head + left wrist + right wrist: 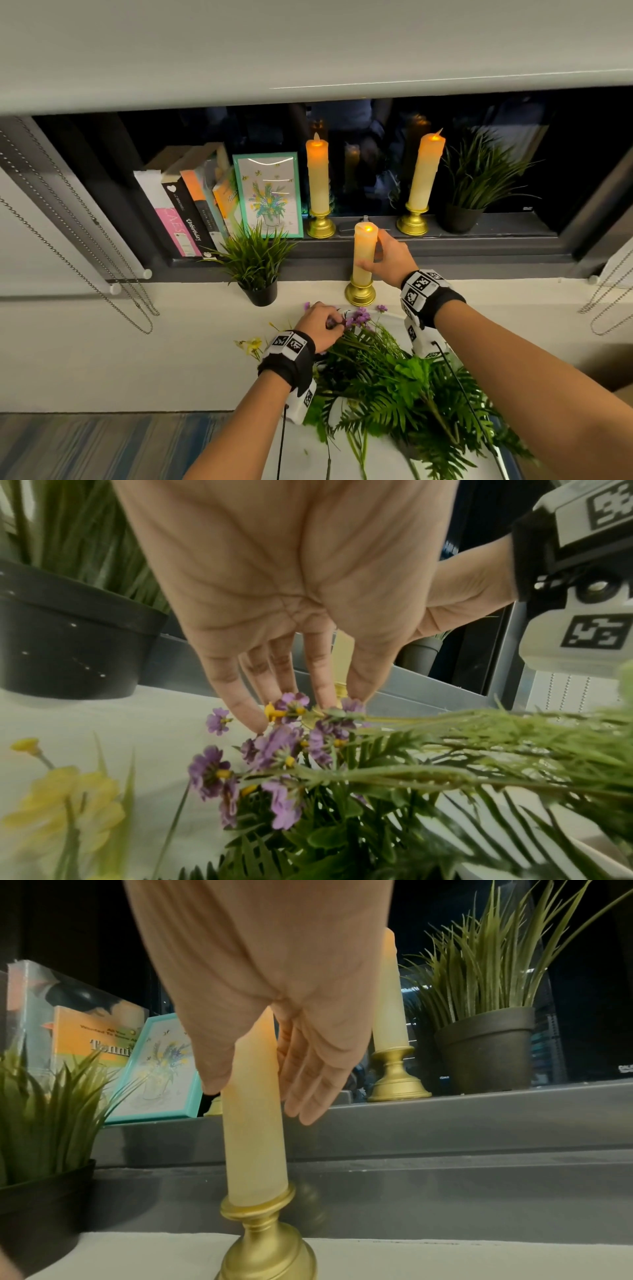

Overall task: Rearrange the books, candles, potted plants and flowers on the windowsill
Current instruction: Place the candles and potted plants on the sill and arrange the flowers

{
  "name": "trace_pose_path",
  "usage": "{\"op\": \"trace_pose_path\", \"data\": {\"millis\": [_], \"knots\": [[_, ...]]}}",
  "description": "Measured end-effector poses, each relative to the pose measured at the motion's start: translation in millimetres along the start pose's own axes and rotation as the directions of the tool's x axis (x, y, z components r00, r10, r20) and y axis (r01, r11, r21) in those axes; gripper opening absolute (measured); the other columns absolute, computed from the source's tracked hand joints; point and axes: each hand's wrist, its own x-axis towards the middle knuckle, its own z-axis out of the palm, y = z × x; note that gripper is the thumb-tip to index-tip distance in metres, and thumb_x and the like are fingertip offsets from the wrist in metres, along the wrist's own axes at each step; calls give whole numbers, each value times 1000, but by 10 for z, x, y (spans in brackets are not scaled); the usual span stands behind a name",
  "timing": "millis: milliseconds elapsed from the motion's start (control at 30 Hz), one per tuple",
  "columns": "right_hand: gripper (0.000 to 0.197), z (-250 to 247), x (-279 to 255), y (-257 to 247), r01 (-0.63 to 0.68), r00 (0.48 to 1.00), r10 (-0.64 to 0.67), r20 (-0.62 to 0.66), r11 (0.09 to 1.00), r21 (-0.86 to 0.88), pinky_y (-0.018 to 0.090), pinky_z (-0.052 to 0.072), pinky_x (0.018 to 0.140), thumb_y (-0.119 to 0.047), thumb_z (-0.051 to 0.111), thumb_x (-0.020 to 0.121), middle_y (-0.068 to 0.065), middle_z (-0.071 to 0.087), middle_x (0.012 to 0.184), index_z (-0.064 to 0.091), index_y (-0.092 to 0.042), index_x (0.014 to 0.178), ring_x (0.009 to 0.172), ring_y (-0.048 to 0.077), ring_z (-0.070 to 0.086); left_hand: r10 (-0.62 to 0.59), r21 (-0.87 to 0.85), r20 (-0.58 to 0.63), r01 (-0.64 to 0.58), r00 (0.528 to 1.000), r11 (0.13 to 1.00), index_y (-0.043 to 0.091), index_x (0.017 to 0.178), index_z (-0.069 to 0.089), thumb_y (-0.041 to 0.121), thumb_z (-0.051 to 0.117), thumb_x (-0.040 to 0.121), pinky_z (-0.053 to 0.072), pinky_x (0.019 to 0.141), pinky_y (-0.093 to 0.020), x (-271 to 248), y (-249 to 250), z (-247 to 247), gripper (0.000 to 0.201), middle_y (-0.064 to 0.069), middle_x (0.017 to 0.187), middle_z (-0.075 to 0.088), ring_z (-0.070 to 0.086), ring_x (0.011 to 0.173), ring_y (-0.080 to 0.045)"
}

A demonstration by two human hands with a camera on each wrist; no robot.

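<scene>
A lit cream candle (364, 255) (255, 1139) in a gold holder (360, 294) stands on the white sill (171, 329). My right hand (371, 251) (260, 1102) holds its upper half, thumb in front and fingers behind. A bunch of ferns and flowers (394, 387) lies on the sill. My left hand (337, 323) (339, 704) pinches its purple flowers (359, 314) (274, 745) with curled fingertips. A yellow flower (251, 346) (61, 804) lies to the left. A small potted plant (255, 263) stands left of the candle.
On the grey window ledge (496, 240) stand leaning books (185, 212), a teal-framed picture (269, 195), two more lit candles (317, 178) (424, 171) and a second potted plant (479, 181). Blind chains (68, 263) hang at both sides.
</scene>
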Motion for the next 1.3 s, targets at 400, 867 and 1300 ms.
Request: {"op": "trace_pose_path", "data": {"millis": [400,867,1300], "knots": [[52,-160,-325,-15,-106,994,106,-15,994,-4,41,51,90,-25,76,76,2,61,103,46,-17,118,103,23,58,90,53,-41,-88,995,995,16,103,64,24,61,88,43,97,-28,-348,154,-162,18,-3,118,51,53,105,-17],[11,-306,-1406,-18,56,998,-57,-39,998,-33,16,44,59,-19,72,80,-1,67,74,65,-15,88,65,7,59,276,-124,98,-263,956,957,20,93,61,26,66,84,50,62,-24,-1007,442,0,12,8,74,58,52,60,-7],[23,-516,-1946,633,59,974,12,224,950,-307,30,48,81,-36,65,86,1,65,97,63,-14,92,89,17,58,118,17,189,-124,975,992,35,120,41,18,67,69,53,75,-37,-1341,740,218,60,14,109,47,55,84,-10]]}}
